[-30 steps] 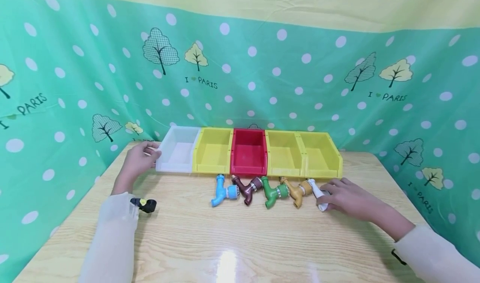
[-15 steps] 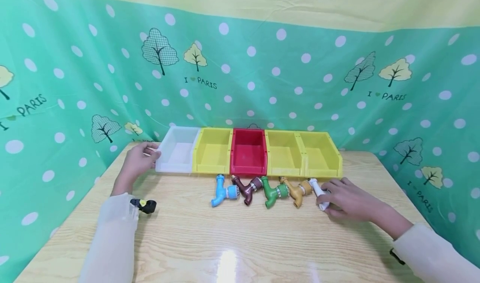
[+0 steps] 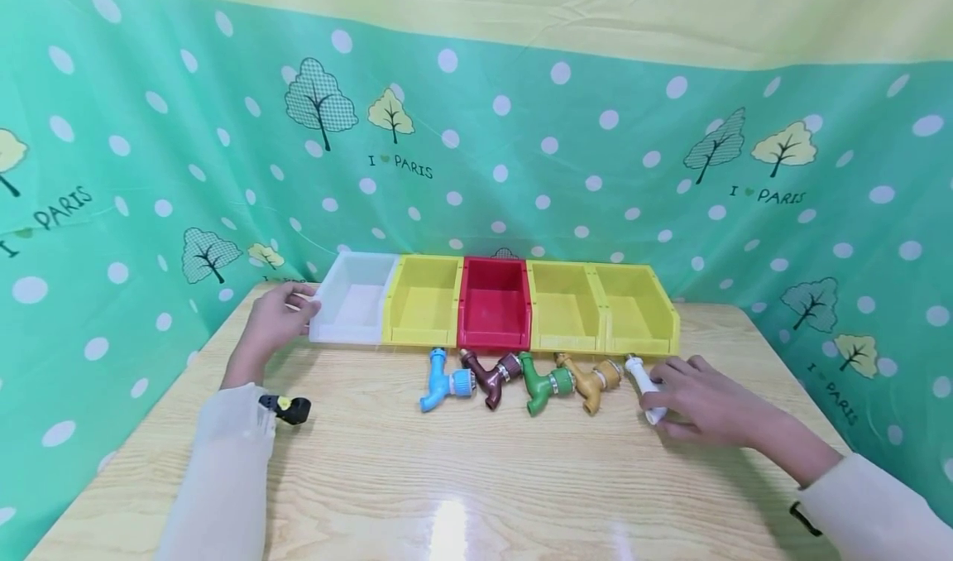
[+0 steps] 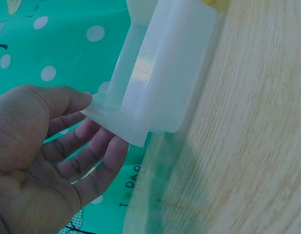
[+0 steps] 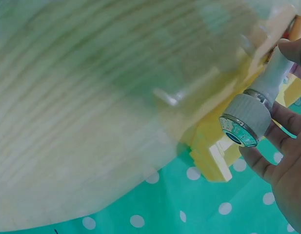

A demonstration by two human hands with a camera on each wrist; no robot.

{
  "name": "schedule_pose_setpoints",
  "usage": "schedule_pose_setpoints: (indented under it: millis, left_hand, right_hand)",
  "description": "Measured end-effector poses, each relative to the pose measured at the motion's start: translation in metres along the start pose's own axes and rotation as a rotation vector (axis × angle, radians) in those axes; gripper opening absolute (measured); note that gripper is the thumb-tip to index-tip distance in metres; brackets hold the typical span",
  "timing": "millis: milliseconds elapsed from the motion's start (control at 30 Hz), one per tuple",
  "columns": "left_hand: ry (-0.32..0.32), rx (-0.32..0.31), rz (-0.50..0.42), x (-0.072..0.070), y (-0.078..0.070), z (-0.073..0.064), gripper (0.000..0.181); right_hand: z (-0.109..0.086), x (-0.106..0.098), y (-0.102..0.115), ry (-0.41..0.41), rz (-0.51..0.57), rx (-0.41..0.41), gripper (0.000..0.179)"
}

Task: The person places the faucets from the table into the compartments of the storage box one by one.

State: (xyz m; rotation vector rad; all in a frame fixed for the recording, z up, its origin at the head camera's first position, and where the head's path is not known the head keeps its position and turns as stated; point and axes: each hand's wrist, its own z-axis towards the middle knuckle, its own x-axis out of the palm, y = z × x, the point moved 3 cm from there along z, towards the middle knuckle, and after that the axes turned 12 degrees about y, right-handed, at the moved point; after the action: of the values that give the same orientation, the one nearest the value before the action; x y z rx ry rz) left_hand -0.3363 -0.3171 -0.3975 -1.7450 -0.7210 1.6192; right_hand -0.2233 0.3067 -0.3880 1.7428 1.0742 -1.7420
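Observation:
My left hand point(image 3: 274, 319) grips the outer side of the white translucent bin point(image 3: 345, 333) at the left end of a row of bins. In the left wrist view the thumb touches that bin's rim and the fingertips lie against its side. On the table's right, my right hand point(image 3: 711, 404) pinches a white tap point(image 5: 249, 113) between thumb and fingers; its ribbed knob shows in the right wrist view. Left of it lie a yellow-orange tap point(image 3: 590, 383), a green tap point(image 3: 542, 381), a dark maroon tap point(image 3: 491, 377) and a blue tap point(image 3: 439, 381).
Beyond the taps the row continues with a yellow bin point(image 3: 419, 335), a red bin point(image 3: 493, 338), another yellow bin point(image 3: 566, 341) and a right-end yellow bin point(image 3: 642, 343). A green dotted curtain point(image 3: 521, 155) hangs behind and beside the wooden table point(image 3: 372, 478).
My right hand has shifted slightly right with the white tap, widening the gap to the yellow-orange tap. The left hand stays on the white bin.

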Motion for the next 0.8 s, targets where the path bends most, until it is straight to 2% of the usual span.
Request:
schedule_pose_setpoints:
  millis: [200,567,800]
  left_hand:
    - [0.002,0.0,-0.004,0.0,-0.001,0.0,0.044]
    - [0.001,0.008,-0.005,0.0,0.003,0.001,0.043]
    - [0.0,0.021,-0.006,0.0,0.004,0.002,0.043]
  right_hand:
    - [0.0,-0.009,-0.005,-0.039,-0.032,-0.007,0.027]
    - [0.018,-0.028,-0.027,0.023,-0.082,0.083,0.026]
    - [0.034,-0.034,-0.047,0.027,-0.052,0.104,0.022]
